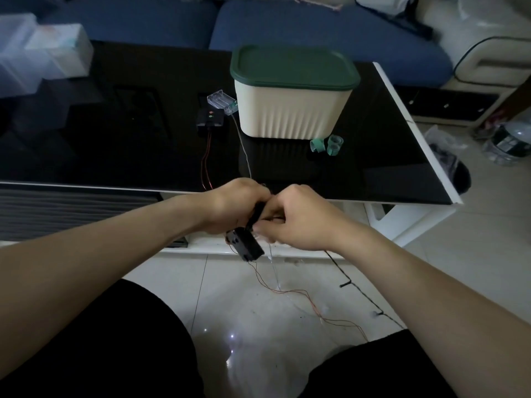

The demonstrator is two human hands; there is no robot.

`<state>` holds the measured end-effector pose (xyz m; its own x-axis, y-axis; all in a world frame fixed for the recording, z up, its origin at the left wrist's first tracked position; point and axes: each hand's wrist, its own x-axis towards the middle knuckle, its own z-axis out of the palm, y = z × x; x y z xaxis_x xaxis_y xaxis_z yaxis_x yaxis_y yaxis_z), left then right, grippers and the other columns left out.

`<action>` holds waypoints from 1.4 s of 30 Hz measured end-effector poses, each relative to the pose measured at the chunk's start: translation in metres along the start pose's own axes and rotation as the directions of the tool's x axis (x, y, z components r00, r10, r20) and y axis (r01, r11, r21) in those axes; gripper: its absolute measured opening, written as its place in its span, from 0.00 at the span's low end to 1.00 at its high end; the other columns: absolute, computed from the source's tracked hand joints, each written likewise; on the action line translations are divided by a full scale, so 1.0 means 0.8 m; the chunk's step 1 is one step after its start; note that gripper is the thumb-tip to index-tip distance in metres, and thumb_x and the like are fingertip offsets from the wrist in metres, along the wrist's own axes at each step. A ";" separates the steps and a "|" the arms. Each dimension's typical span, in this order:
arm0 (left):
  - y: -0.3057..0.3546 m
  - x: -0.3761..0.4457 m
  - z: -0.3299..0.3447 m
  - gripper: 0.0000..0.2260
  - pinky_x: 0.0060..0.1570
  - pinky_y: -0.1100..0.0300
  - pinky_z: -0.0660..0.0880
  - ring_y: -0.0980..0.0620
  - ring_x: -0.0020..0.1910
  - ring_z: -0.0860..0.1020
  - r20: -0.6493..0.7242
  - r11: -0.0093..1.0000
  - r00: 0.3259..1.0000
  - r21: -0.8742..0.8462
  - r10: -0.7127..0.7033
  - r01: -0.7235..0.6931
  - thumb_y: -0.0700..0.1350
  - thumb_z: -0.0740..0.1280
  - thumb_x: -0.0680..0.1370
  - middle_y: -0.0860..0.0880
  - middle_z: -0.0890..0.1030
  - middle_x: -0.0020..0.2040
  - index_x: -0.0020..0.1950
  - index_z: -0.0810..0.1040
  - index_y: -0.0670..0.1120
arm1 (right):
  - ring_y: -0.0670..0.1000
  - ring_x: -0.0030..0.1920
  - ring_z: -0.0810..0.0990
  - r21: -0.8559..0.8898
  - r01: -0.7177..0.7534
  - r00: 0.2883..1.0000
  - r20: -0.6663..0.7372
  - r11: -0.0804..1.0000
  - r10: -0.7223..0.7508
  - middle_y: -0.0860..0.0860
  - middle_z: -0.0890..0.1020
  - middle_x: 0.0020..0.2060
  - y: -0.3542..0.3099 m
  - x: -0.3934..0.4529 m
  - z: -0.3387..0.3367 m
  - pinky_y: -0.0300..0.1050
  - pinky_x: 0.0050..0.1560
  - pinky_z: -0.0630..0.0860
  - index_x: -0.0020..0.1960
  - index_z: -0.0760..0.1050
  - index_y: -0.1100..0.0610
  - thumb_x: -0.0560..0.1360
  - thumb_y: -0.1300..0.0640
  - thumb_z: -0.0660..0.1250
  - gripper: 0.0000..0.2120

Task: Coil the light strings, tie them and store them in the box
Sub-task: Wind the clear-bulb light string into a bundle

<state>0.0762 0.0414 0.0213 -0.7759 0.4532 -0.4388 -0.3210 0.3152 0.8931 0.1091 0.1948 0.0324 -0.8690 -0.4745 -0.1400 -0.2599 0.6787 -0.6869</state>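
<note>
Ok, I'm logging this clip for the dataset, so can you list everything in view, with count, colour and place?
box: 1, cream with green lid on, far on table
table: 1, black glass top
clear battery case: 1, left of box
black battery case: 1, on table, red wires
ties: 2 or 3, green, before box
held battery case: 1, black, below hands
wires: several, red and black, on floor
sofa: 1, blue, behind table
left hand: grip on black strand
right hand: grip on strand

The desk has a glossy black top like glass, mirroring the box, whose cream plastic wall is ribbed under a smooth matt green lid. A clear plastic battery case lies left of it. The floor is shiny pale tile. The far sofa is matt blue cloth.
</note>
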 end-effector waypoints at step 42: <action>0.014 -0.009 -0.018 0.10 0.31 0.59 0.68 0.53 0.25 0.64 -0.057 0.882 0.996 -0.463 0.073 -0.091 0.46 0.56 0.82 0.51 0.65 0.30 0.52 0.74 0.42 | 0.50 0.31 0.73 -0.053 -0.214 0.958 0.184 0.975 0.220 0.50 0.74 0.28 0.048 0.005 -0.001 0.42 0.33 0.70 0.41 0.83 0.49 0.82 0.43 0.63 0.17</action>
<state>0.0704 0.0298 0.0355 -0.8269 0.4268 -0.3661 -0.4637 -0.1493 0.8733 0.0952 0.2189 0.0058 -0.8121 -0.4085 -0.4168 -0.0898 0.7932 -0.6023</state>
